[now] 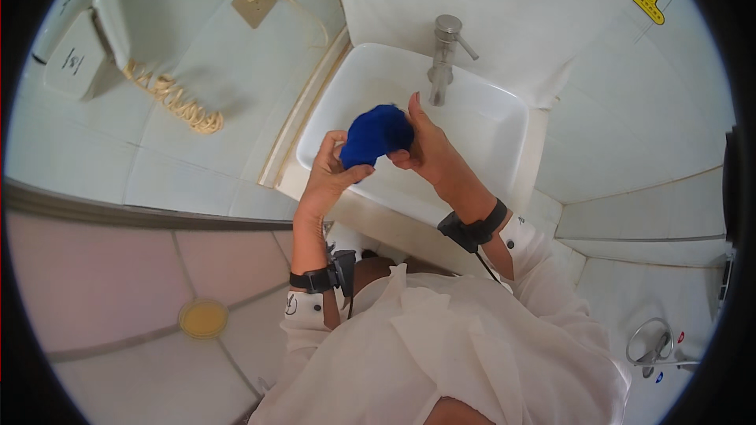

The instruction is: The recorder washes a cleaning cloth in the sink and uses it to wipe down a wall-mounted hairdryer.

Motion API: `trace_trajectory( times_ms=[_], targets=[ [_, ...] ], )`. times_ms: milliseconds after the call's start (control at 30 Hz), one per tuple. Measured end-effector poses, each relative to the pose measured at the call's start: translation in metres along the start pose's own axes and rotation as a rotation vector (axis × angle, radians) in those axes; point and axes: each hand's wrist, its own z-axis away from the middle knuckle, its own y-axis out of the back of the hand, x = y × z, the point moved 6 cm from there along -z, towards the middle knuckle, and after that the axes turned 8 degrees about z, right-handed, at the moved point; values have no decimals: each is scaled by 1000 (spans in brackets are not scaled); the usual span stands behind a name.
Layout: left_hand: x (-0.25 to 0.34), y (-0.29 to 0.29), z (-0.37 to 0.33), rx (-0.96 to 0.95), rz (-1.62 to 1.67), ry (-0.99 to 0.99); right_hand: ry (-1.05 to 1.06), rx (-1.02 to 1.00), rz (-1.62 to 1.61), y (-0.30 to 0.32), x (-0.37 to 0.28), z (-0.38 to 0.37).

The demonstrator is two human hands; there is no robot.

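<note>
Between my two hands a bunched, deep-blue soft piece that looks like cloth [374, 134] is held up over the near left part of the white washbasin [516, 138]. My left hand [321, 175] grips its lower left end, thumb in front and fingers partly hidden behind it. My right hand [429, 149] is closed on its right side, with the thumb pointing up and the other fingers mostly tucked behind or under the blue piece. Beyond my right hand stands a metal single-lever faucet [445, 51], its lever toward the right.
A white wall hair dryer [83, 55] with a coiled cord [177, 102] hangs on the left wall, near a socket plate [254, 1]. A yellow clip-shaped sticker [650, 6] is at upper right. Shower fittings [654, 350] are at lower right; a round yellow piece [203, 319] lies lower left.
</note>
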Motion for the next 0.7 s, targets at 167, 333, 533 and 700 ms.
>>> trace_trajectory(
  times_ms=[167,333,533,700],
  targets=[
    [8,12,29,27,74,28,43,-11,212,-56,-6,11],
    [24,68,66,241,487,-174,202,96,487,-71,10,5],
    [58,118,111,203,753,-337,145,-43,666,-95,71,1],
    [68,132,136,177,678,-304,302,54,1304,-102,107,-10]
  ],
)
